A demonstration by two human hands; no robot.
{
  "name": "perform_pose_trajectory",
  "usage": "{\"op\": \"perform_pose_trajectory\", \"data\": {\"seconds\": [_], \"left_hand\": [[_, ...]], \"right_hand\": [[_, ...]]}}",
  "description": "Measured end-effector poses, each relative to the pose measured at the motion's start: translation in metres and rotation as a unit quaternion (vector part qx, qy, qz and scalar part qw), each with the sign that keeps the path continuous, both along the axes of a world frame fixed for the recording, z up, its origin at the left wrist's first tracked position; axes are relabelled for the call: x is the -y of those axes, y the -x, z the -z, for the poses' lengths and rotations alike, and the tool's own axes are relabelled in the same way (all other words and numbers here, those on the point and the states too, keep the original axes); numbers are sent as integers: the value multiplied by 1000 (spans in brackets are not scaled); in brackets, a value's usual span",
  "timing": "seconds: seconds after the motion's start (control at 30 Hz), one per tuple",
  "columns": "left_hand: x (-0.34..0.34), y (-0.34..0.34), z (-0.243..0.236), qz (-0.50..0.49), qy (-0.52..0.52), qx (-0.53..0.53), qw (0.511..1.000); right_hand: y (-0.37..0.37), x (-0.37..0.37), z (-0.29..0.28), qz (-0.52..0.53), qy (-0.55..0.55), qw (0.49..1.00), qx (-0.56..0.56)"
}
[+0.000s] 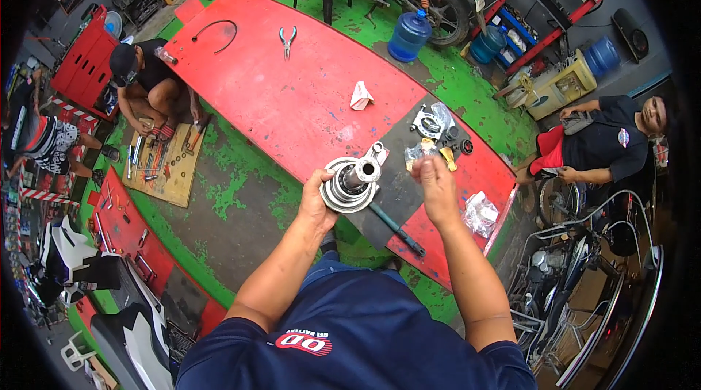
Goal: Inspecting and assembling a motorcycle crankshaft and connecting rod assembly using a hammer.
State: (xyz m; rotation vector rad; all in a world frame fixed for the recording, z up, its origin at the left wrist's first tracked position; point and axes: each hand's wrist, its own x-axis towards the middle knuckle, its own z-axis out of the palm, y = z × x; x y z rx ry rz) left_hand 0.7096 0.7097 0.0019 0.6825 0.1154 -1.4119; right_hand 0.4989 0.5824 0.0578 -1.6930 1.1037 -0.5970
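My left hand [317,204] is closed around the rim of a round steel motorcycle crankshaft [349,189], held up over the near edge of the red workbench [263,76]. A hollow shaft end points up from it, and a connecting rod [376,152] sticks out at its far right. My right hand [436,189] hovers to the right of it with the fingers bent together; what they hold, if anything, cannot be made out. Just beyond those fingers lie a small clear plastic bag [415,154] and a yellow packet [447,159]. A dark green bar-like tool [396,231] rests below the crankshaft.
A metal housing [426,125], black round parts [466,146] and a plastic bag [480,213] lie at the bench's right. Pliers [288,42] and a crumpled cloth [361,96] are farther off. One person [146,83] crouches left; another [606,134] stands right.
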Motion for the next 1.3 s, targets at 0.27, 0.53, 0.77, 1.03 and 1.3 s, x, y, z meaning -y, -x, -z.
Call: {"op": "perform_pose_trajectory", "data": {"seconds": [0.27, 0.53, 0.77, 1.03, 1.3], "left_hand": [[-1, -17, 13, -1, 4, -4, 1000], [-6, -31, 26, 1, 13, 0, 1000], [5, -38, 37, -3, 17, -10, 1000], [19, -50, 57, -16, 5, -2, 1000], [29, -49, 61, -18, 0, 2, 1000]], "right_hand": [[95, -60, 239, -160, 12, 906, -392], [60, -67, 218, -128, -15, 891, -435], [57, -74, 120, 26, -97, 982, -160], [6, -73, -163, -91, -105, 990, -17], [-30, -68, -182, -160, -148, 963, -162]]}}
